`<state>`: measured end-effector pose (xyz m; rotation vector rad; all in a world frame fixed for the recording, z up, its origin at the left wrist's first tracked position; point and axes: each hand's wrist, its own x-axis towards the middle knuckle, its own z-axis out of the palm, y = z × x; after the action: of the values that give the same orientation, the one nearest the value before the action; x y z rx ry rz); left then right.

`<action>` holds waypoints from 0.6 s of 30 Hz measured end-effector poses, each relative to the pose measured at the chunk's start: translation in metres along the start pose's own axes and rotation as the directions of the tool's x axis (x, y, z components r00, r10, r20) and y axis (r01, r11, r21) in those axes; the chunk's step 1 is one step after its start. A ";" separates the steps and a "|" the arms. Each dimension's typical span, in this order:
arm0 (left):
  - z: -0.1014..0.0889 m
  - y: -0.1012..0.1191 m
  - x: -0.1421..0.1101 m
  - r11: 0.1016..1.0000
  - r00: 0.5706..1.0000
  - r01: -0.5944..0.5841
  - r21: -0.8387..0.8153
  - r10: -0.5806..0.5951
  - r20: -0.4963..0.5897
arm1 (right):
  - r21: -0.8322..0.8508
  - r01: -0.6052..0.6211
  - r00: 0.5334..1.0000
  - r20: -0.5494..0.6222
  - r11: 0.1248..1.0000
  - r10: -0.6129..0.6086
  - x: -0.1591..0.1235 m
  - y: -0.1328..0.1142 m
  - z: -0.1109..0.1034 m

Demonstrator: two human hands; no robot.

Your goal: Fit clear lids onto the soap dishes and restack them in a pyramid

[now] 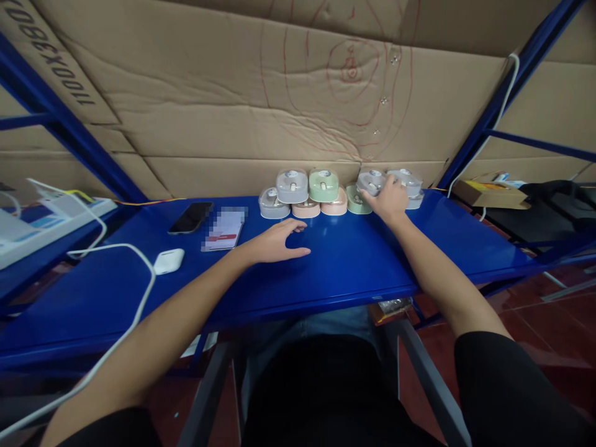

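Observation:
Small rounded boxes with clear lids stand in two layers at the back of the blue table. On the left side, a grey box (pixel 292 186) and a green box (pixel 323 186) rest on a lower row with another grey box (pixel 272 205) and pink boxes (pixel 306 208). My right hand (pixel 391 197) grips a grey clear-lidded box (pixel 371 182) above a lower green box (pixel 358 202), thumb on its near side. Right beside it is another upper grey box (pixel 408 182). My left hand (pixel 278 242) hovers over the table, fingers apart, holding nothing.
On the table's left lie a dark phone (pixel 190 218), a second phone with a lit screen (pixel 225 229) and a white earbud case (pixel 169 261). A white cable (pixel 144 298) crosses the left side. Cardboard (pixel 209 93) backs the table between blue posts (pixel 510 87).

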<state>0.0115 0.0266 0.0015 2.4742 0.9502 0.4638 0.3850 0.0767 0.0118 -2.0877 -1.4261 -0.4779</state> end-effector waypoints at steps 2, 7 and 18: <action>0.000 -0.001 0.000 1.000 1.000 -0.012 0.005 0.012 -0.002 | 0.016 0.020 1.000 -0.008 1.000 -0.020 0.000 0.001 0.003; -0.001 0.000 -0.001 1.000 1.000 -0.008 0.018 0.008 0.006 | 0.064 0.012 1.000 0.028 0.998 -0.014 -0.002 -0.001 0.005; -0.002 0.000 -0.002 0.999 1.000 -0.003 0.038 0.003 0.020 | 0.002 -0.012 0.997 0.074 1.000 0.012 -0.007 -0.009 -0.016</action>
<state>0.0095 0.0261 0.0028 2.5102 0.9562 0.4254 0.3741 0.0638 0.0224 -2.1305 -1.4543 -0.3978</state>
